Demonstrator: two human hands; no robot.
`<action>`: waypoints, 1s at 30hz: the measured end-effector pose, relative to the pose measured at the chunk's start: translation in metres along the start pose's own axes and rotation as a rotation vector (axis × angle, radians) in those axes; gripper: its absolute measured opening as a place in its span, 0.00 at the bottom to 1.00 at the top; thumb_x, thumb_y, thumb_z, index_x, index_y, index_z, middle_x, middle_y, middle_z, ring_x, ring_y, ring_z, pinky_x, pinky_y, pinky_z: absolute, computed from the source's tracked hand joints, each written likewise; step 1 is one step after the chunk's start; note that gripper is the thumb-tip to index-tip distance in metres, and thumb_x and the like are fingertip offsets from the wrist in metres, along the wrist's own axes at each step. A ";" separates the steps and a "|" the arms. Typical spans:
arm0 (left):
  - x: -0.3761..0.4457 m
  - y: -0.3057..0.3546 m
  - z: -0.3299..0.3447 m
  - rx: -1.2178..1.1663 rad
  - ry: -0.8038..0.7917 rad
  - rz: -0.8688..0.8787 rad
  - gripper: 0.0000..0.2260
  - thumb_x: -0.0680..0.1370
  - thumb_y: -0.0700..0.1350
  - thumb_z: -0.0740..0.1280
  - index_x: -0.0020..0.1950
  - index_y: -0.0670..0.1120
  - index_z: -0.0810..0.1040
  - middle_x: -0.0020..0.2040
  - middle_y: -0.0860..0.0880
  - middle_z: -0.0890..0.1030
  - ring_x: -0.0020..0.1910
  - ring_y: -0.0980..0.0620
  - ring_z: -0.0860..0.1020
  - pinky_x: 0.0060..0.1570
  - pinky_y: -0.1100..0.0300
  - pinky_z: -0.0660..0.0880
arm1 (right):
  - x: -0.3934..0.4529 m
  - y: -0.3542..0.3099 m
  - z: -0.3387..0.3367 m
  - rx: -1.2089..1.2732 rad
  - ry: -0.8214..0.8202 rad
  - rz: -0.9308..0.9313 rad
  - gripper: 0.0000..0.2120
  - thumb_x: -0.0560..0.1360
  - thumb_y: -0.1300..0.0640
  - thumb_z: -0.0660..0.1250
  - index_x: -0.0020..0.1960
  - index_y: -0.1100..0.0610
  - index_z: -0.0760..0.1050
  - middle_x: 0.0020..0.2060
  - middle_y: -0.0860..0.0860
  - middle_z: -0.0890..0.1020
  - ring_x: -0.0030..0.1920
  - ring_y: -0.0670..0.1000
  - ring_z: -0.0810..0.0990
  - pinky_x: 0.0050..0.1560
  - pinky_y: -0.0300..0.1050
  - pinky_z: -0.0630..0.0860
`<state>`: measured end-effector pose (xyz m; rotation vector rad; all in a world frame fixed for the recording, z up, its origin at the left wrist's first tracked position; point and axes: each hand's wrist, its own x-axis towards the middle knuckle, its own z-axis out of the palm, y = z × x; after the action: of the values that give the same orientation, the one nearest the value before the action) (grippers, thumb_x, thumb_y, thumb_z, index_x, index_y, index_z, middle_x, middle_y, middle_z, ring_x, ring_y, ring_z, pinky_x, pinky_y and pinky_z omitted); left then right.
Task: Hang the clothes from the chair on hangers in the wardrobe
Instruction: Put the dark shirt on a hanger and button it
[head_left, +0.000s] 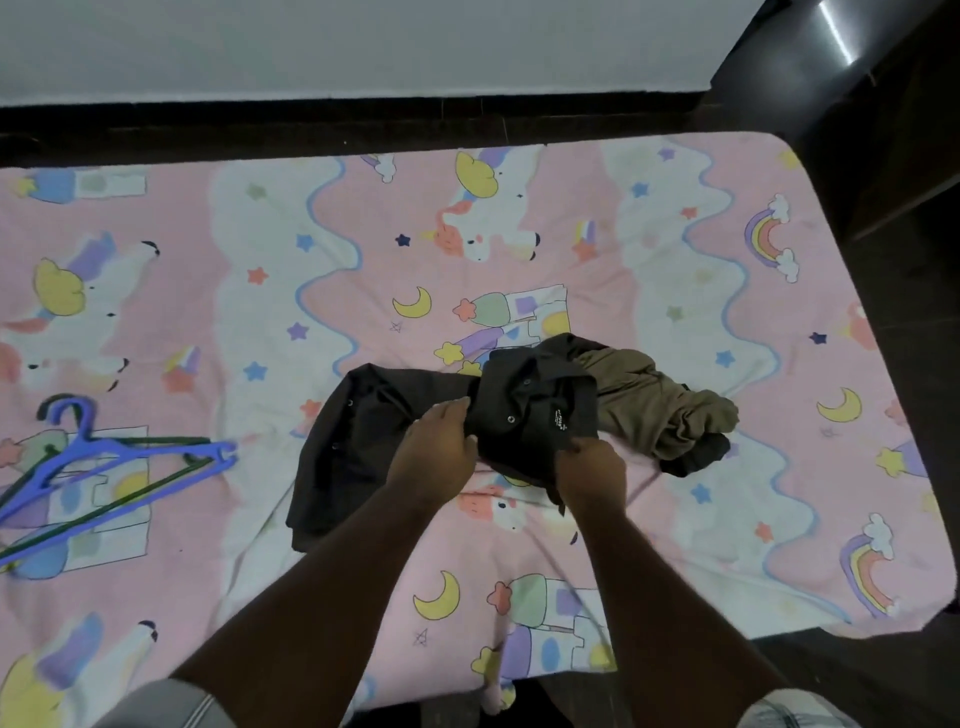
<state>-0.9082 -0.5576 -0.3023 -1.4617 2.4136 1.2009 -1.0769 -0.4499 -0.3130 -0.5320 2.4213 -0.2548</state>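
I see my left hand (434, 457) gripping the black shirt (519, 410) near its collar, fingers curled over the cloth, and my right hand (592, 475) pinching the same shirt at its near edge, just below the small white label. So both grips are closed on the shirt. The shirt lies bunched on the bed (675, 545), its body trailing off to my left with a row of buttons showing. Touching it on the right is a crumpled olive garment (660, 405), and a scrap of another dark cloth (701, 454) pokes out from under that heap. The sheet is pink and white with unicorns, moons and rainbows, and it is wrinkled around the clothes. Well apart, at the left edge of the bed, lie the hangers (119, 462): a blue one on top of at least one dark green one. Beyond the bed runs a dark floor strip and a pale wall (363, 47); dark furniture (857, 78) stands at the far right corner.
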 end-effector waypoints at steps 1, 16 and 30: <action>0.011 0.009 0.006 0.008 0.008 0.029 0.24 0.82 0.46 0.62 0.78 0.43 0.65 0.74 0.44 0.71 0.73 0.46 0.69 0.73 0.51 0.64 | 0.011 0.012 0.001 0.045 -0.004 0.068 0.11 0.75 0.57 0.62 0.51 0.59 0.82 0.48 0.58 0.84 0.52 0.62 0.81 0.51 0.47 0.76; 0.112 0.079 0.069 0.448 0.002 0.296 0.26 0.80 0.40 0.64 0.78 0.48 0.64 0.79 0.45 0.64 0.76 0.42 0.64 0.71 0.44 0.68 | 0.045 0.068 0.030 0.403 -0.037 0.378 0.10 0.70 0.60 0.70 0.50 0.56 0.85 0.46 0.54 0.86 0.52 0.59 0.82 0.48 0.40 0.73; 0.030 0.058 -0.067 0.306 0.363 0.168 0.08 0.75 0.33 0.62 0.51 0.42 0.75 0.46 0.39 0.73 0.40 0.39 0.75 0.39 0.49 0.72 | -0.003 -0.007 -0.089 0.346 0.257 -0.192 0.13 0.77 0.61 0.66 0.59 0.58 0.83 0.50 0.57 0.86 0.52 0.60 0.82 0.45 0.42 0.70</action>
<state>-0.9480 -0.6089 -0.2352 -1.5102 2.8440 0.5830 -1.1280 -0.4498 -0.2400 -0.6017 2.4917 -0.8534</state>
